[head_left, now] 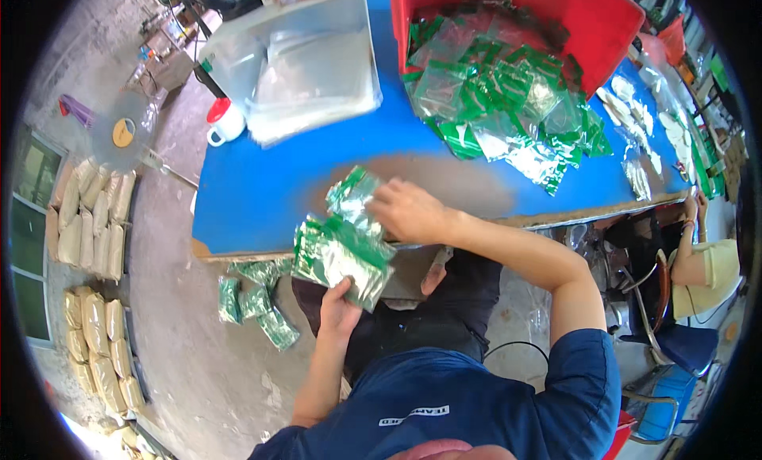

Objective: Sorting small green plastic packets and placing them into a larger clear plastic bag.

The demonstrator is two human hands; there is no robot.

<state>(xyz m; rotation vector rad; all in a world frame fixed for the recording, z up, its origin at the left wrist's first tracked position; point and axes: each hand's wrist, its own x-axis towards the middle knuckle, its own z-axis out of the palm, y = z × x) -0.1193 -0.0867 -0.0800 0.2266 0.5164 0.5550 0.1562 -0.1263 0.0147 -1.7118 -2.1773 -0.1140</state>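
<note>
My left hand [340, 307] is closed on the lower edge of a stack of green and clear plastic packets [337, 257], held over my lap at the table's near edge. My right hand [409, 210] has its fingers bent onto another green and clear packet [352, 192], just above the stack; slight motion blur softens the fingertips. Beyond my right hand, a large heap of similar flat packets [508, 95] spills from a tipped red bin [607, 19] onto the blue tabletop [262, 194].
A whitish tub [230, 55] with clear plastic sheets or bags [317, 75] stands back left, beside a white mug with a red top [226, 123]. Several green packets [255, 301] lie on the floor below. Filled sacks [99, 341] are stacked far left. Another person [702, 277] sits at right.
</note>
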